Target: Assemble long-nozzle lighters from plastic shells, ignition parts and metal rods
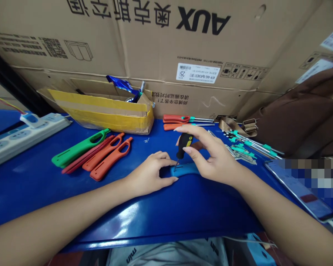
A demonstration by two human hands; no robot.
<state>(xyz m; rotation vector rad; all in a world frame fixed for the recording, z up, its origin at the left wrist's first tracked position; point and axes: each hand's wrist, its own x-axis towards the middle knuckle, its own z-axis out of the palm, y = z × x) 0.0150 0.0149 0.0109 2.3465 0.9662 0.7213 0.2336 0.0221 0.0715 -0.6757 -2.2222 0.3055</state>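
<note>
My right hand (213, 155) grips a short black-and-yellow screwdriver (184, 145) between thumb and fingers. The screwdriver leans slightly, its tip down on the end of a blue lighter casing (188, 170) lying on the table. With thumb and fingers on either side, my left hand (152, 171) pinches that end of the casing. The casing's other end is hidden behind my right hand. Beyond the hands lie red assembled long-neck lighters (176, 119) with metal tubes.
Left on the blue table (144, 221) are green (77, 149) and orange (109, 159) lighter casings, a cardboard box (105, 116) and a power strip (27, 135). Metal lighter tubes (255, 144), a phone (299, 190) and a brown bag (302, 111) are at right. A large carton (144, 48) stands behind.
</note>
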